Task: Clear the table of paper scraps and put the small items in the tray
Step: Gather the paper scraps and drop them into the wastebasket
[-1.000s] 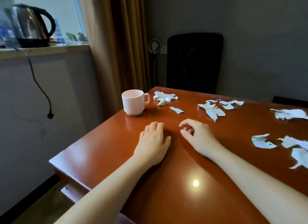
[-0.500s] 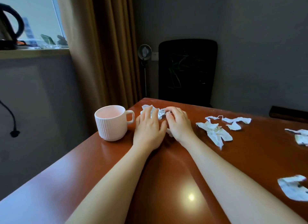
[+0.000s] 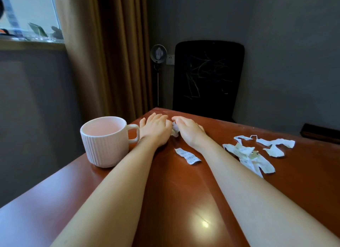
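Hands meet at the far end of the table [image 3: 174, 191]: left hand [image 3: 156, 130] and right hand [image 3: 187, 130], fingers straight and together, seemingly squeeze a crumpled wad [image 3: 175, 131] between them. A strip [image 3: 187, 156] lies flat between the forearms, long axis running far-left to near-right. More scraps [image 3: 248, 154] lie right.

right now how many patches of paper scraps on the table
3: wad between left hand and right hand, one scrap between the forearms, pile right of the right arm; more may be hidden.

Left grip [image 3: 156, 130] and right grip [image 3: 189, 130] lie palm-down, outstretched.
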A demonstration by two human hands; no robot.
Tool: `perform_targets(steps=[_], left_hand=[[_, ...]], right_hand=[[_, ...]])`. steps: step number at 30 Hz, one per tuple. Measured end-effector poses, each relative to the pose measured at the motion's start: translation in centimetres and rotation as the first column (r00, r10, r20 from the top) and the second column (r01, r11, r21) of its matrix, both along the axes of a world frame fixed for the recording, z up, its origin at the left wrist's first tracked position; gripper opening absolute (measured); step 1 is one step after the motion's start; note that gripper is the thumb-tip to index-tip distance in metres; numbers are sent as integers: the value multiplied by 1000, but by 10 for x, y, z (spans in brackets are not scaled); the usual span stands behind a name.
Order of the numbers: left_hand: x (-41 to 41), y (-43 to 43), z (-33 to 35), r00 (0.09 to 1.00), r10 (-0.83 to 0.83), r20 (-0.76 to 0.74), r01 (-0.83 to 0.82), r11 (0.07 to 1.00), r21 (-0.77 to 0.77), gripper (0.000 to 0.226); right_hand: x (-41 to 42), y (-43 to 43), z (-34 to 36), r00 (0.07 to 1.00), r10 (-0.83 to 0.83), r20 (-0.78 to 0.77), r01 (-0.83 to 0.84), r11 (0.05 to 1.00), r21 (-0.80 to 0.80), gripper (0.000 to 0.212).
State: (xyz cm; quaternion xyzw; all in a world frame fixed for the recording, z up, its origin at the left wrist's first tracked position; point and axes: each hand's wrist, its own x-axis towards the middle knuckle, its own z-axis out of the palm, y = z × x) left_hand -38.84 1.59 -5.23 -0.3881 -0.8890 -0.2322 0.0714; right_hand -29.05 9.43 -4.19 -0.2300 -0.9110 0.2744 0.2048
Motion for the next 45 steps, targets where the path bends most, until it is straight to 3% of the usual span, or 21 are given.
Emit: perform_targets(steps=[4, 13, 21, 28, 32, 40, 45], left_hand=[[7, -8, 4, 999, -28, 21, 30, 996, -82, 42], [29, -39, 1, 998, -56, -4, 56, 998, -23, 35], [72, -77, 9, 993, -108, -46, 103, 990, -99, 32], [108, -108, 15, 987, -149, -66, 145, 987, -65, 29], [115, -121, 13, 985, -156, -77, 151, 986, -69, 29], [128, -132, 14, 983, -163, -78, 163, 987, -3, 19], [130, -137, 13, 989, -120, -86, 121, 993, 12, 28]], right_hand=[[3, -4, 1, 998, -13, 67, 14, 1000, -14, 52], [28, -20, -1, 999, -27, -46, 19, 986, -165, 48], [81, -48, 3, 997, 52, 57, -47, 996, -80, 48], [116, -76, 7, 976, 75, 203, -110, 980, 169, 60], [124, -92, 7, 971, 50, 235, -101, 973, 209, 59], [126, -115, 0, 984, 12, 179, -74, 936, 345, 42], [131, -121, 6, 988, 49, 144, -96, 936, 338, 29]])
